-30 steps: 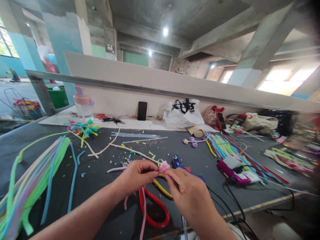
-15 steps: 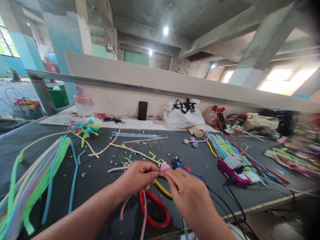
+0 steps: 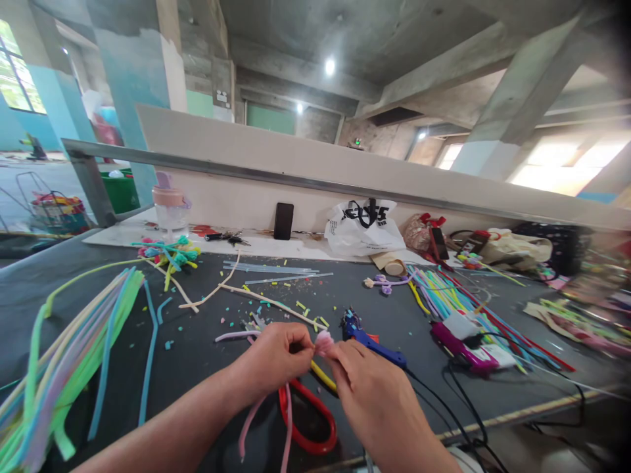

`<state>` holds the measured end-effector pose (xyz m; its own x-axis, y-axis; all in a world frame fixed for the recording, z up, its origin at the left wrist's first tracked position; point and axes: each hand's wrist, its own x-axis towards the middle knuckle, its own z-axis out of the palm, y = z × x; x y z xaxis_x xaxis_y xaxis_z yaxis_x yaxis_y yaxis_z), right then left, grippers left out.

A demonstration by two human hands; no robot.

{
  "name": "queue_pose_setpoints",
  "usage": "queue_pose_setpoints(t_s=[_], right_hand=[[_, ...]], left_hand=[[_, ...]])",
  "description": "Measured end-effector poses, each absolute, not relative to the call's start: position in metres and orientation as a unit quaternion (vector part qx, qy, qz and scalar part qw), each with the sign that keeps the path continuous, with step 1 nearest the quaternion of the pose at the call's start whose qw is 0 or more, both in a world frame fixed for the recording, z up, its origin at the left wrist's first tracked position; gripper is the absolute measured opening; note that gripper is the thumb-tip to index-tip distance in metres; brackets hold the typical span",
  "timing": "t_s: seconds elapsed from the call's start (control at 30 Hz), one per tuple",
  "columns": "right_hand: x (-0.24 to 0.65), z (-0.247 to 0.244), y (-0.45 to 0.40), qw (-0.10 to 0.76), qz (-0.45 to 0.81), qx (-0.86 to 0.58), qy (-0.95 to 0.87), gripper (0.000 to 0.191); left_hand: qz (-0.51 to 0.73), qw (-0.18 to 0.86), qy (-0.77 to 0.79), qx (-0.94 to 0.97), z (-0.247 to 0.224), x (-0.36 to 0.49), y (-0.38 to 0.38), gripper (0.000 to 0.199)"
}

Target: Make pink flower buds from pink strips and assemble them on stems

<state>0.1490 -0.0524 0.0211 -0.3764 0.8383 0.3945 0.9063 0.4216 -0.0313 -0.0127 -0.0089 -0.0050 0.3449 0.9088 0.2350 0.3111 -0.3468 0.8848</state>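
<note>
1. Pinched between the fingertips of both hands is a small pink fuzzy pipe-cleaner curl [image 3: 324, 341]; the left hand [image 3: 276, 358] and right hand [image 3: 369, 387] close on it from either side, above the dark grey felt-covered table [image 3: 207, 341].
2. Two loose pink pipe-cleaner tails [image 3: 266, 420] hang from the left hand toward the table's near edge.
3. Just under the hands lies a red looped pipe cleaner [image 3: 308, 420], with a yellow pipe cleaner [image 3: 323, 376] crossing beside it.
4. Just beyond the curl rests a blue glue gun [image 3: 372, 335].
5. Left of the hands, a sheaf of long green, blue and lilac pipe cleaners [image 3: 73, 348] fans over the table.
6. Farther back, a white plastic bag with black print [image 3: 362, 230] and a black phone [image 3: 283, 221] stand against the pale wall.
</note>
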Motion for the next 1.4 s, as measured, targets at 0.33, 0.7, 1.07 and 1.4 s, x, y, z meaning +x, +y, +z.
queue_pose_setpoints(t_s=[0.33,0.7,1.07,1.4], right_hand=[[0.144,0.046,-0.056,0.113,-0.083,-0.479,-0.867,0.018],[0.169,0.060,-0.001,0.213,0.601,-0.331,-0.696,0.009],[0.139,-0.015,-0.042,0.525,0.594,-0.378,-0.478,0.022],[0.110,-0.008,-0.060,0.590,0.531,-0.480,-0.373,0.031]], left_hand=[[0.295,0.277,0.327,0.854,0.002,-0.023,-0.011,0.016],[0.317,0.555,0.239,0.731,0.017,-0.029,-0.027,0.007],[0.431,0.497,0.326,0.679,0.018,-0.026,-0.020,0.016],[0.390,0.037,0.334,0.857,-0.004,-0.022,-0.021,0.022]])
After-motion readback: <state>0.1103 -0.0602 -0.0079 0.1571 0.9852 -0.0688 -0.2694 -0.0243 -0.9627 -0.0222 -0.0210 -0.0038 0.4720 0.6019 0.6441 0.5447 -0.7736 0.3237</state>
